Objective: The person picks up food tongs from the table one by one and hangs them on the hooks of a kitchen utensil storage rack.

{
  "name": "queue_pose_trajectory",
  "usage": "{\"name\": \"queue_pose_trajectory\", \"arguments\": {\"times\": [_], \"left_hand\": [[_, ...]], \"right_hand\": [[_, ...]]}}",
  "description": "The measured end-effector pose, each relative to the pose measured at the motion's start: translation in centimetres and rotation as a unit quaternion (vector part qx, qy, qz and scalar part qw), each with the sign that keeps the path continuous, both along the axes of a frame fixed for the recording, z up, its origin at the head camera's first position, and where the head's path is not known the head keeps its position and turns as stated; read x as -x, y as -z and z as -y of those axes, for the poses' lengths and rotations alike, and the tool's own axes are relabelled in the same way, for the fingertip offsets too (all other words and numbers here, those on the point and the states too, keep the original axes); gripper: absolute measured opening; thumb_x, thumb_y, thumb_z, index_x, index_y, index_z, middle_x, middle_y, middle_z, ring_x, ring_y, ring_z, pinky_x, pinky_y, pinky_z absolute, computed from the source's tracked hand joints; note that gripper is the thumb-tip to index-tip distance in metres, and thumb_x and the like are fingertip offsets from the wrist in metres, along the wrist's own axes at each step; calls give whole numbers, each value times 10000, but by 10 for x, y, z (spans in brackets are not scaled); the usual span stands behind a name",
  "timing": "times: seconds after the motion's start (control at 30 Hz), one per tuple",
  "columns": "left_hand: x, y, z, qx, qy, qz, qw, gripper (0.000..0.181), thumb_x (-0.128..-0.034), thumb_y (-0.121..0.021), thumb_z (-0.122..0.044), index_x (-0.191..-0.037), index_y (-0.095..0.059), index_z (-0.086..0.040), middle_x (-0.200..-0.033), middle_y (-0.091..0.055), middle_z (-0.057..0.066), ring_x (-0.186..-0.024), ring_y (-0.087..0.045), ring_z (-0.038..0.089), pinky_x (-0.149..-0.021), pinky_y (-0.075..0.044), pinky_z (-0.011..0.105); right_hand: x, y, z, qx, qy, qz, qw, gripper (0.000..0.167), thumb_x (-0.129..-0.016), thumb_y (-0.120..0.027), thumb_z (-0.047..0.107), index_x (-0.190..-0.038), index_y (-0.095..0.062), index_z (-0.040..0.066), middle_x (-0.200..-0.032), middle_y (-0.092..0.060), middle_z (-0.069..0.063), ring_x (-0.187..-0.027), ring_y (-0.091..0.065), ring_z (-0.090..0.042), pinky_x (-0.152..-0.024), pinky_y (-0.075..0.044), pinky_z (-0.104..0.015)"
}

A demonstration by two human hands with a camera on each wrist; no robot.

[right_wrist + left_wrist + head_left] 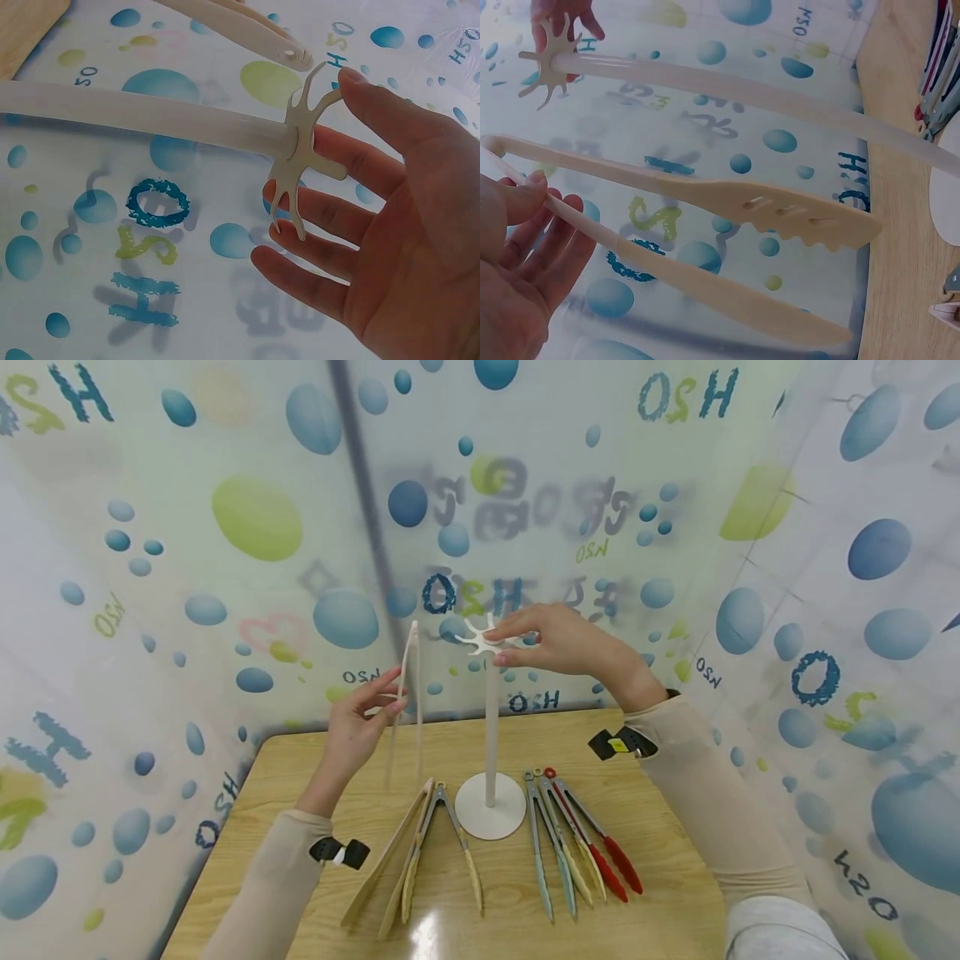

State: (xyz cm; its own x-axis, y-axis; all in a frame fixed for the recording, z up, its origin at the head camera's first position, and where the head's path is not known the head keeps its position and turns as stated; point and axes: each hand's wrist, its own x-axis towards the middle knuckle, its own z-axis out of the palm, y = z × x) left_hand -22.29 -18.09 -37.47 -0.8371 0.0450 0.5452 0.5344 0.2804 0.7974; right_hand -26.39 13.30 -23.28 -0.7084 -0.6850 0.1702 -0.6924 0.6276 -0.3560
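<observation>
Tongs (pixel 720 196) — pinched by the left hand (pixel 360 720) — hinge (pixel 415 625) above it.

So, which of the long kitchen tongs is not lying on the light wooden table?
The pale beige tongs with a slotted, wavy-edged arm, held up in the left hand; the other tongs lie on the wooden table.

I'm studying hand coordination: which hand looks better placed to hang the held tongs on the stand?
Probably the left hand: it pinches the pale tongs beside the white stand, while the right hand holds its hooked top.
</observation>
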Motion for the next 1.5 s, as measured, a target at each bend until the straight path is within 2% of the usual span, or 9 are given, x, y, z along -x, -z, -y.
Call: {"name": "queue_pose_trajectory", "arguments": {"times": [0.23,0.57,0.93,1.17,1.5], "left_hand": [[2,-1,-8,65,75,-151,9998,478,-919,-667,-17,-1381,-592,-114,-1107,-685,287,-871,-673,-37,-695,-566,173],[4,-4,-20,91,92,33,9999,473,-923,-676,-54,-1376,-603,-168,-1135,-687,227,-875,-648,-68,-664,-566,173],[8,-5,-26,145,91,-105,9998,467,-910,-682,-24,-1355,-622,-152,-1128,-700,217,-871,-655,-48,-655,-589,238],[8,-5,-28,253,34,-127,9996,446,-910,-691,-54,-1342,-633,-148,-1122,-699,202,-863,-649,-46,-658,-608,332],[9,-7,-33,439,-32,-203,9988,448,-895,-706,-48,-1321,-652,-177,-1089,-700,179,-854,-642,-57,-628,-575,216]], "right_hand": [[0,0,0,7,-38,-47,10000,441,-943,-651,430,-1357,-616,284,-1467,-550,-43,-1387,-473,-262,-1024,-508,-466],[0,1,1,2,-1,-11,10000,446,-943,-643,449,-1361,-609,299,-1474,-543,-34,-1392,-466,-252,-1033,-502,-459],[0,1,0,27,-40,-27,10000,448,-946,-642,445,-1366,-605,295,-1466,-551,-26,-1397,-460,-254,-1044,-493,-463],[-2,1,0,1,-1,-39,10000,450,-945,-640,453,-1366,-603,301,-1469,-546,-28,-1391,-462,-253,-1038,-497,-457],[-2,1,1,9,32,36,10000,449,-948,-637,449,-1366,-606,289,-1477,-535,-37,-1398,-453,-258,-1050,-485,-481]]}}
